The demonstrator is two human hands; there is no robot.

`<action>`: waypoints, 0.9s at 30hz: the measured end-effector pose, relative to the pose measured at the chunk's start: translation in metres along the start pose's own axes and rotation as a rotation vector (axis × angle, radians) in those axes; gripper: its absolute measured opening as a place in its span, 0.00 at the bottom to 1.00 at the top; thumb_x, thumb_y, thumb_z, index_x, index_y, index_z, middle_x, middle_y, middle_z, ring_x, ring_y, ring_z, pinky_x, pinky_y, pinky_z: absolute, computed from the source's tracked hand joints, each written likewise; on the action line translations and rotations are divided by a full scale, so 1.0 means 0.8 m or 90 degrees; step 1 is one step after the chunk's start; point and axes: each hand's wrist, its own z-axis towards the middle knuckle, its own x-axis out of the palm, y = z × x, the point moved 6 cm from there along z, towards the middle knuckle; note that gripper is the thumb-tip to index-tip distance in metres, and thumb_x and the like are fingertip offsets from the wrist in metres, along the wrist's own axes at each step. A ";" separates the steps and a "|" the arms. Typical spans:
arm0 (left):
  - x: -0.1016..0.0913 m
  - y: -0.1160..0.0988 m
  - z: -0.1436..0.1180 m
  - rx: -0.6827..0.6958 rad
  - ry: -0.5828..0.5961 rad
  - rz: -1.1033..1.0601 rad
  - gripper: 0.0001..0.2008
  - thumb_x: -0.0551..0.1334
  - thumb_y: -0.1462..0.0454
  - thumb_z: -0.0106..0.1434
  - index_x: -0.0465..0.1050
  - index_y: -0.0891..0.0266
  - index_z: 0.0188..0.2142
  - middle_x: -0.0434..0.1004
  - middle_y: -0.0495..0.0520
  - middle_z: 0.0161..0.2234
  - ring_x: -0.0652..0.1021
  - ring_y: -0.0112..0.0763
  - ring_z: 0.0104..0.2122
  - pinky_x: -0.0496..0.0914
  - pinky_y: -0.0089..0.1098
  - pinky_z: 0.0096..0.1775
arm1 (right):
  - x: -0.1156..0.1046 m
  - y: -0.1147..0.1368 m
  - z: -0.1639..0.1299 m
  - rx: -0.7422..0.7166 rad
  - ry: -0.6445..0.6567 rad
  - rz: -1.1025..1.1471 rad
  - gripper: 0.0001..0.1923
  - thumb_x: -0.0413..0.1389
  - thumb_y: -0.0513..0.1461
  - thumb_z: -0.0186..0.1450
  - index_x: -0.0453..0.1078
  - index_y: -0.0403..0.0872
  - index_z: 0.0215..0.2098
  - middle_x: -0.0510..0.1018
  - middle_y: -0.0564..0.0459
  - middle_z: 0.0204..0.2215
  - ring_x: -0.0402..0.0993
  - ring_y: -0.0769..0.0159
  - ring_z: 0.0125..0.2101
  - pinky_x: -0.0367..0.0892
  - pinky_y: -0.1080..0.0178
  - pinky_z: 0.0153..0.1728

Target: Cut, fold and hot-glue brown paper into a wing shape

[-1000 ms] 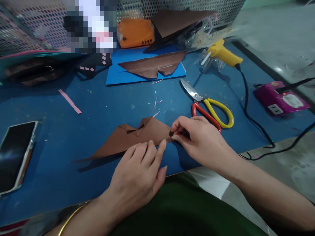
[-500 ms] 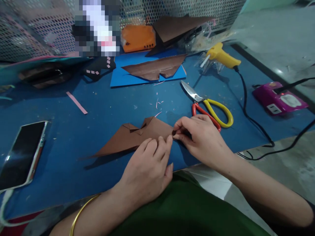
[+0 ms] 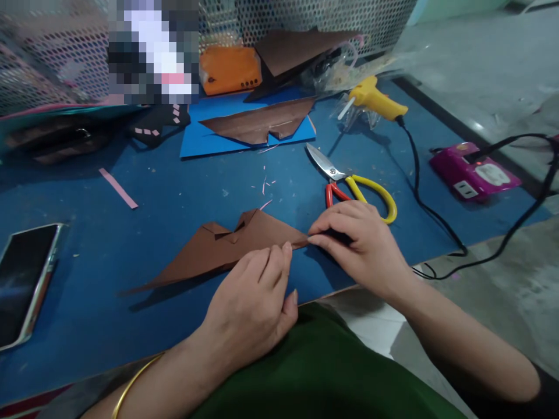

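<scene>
Brown folded paper [image 3: 227,247] lies flat on blue table [image 3: 131,279], near front edge. Right hand [image 3: 358,244] pinches its right tip, fingers closed on it. Left hand [image 3: 251,302] presses fingertips on the lower edge, not grasping. Scissors [image 3: 353,186] just behind right hand; phone [image 3: 21,282] far left.

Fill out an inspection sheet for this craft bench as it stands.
Surface: blue mat, dotted with pink paper scraps.
Job's things: folded brown paper lying flat.
Hands: left hand presses the paper's near edge; right hand pinches its right tip.
Clutter: scissors, glue gun, phone, pink strip, second brown shape on a blue sheet.
Cables: black cord from glue gun; pink power strip.
Surroundings: perforated metal screen.
</scene>
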 end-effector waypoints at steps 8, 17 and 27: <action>0.008 -0.001 -0.001 0.000 0.058 -0.021 0.28 0.54 0.63 0.66 0.64 0.81 0.61 0.76 0.72 0.51 0.76 0.51 0.44 0.74 0.44 0.42 | 0.014 0.007 0.001 -0.009 0.058 -0.067 0.08 0.53 0.37 0.68 0.70 0.47 0.30 0.75 0.50 0.32 0.67 0.59 0.37 0.60 0.54 0.42; 0.009 0.001 -0.001 -0.006 0.070 -0.028 0.28 0.54 0.62 0.64 0.66 0.80 0.60 0.77 0.72 0.49 0.76 0.51 0.43 0.74 0.45 0.41 | 0.022 0.020 0.012 -0.014 0.148 -0.225 0.10 0.49 0.35 0.67 0.66 0.46 0.28 0.71 0.46 0.30 0.64 0.53 0.36 0.60 0.52 0.38; 0.003 0.001 0.006 -0.047 0.059 -0.011 0.29 0.54 0.63 0.61 0.68 0.69 0.61 0.76 0.70 0.46 0.73 0.47 0.37 0.72 0.42 0.35 | 0.017 0.008 -0.012 0.003 -0.025 -0.126 0.05 0.49 0.33 0.67 0.66 0.46 0.36 0.74 0.46 0.33 0.68 0.55 0.38 0.65 0.53 0.41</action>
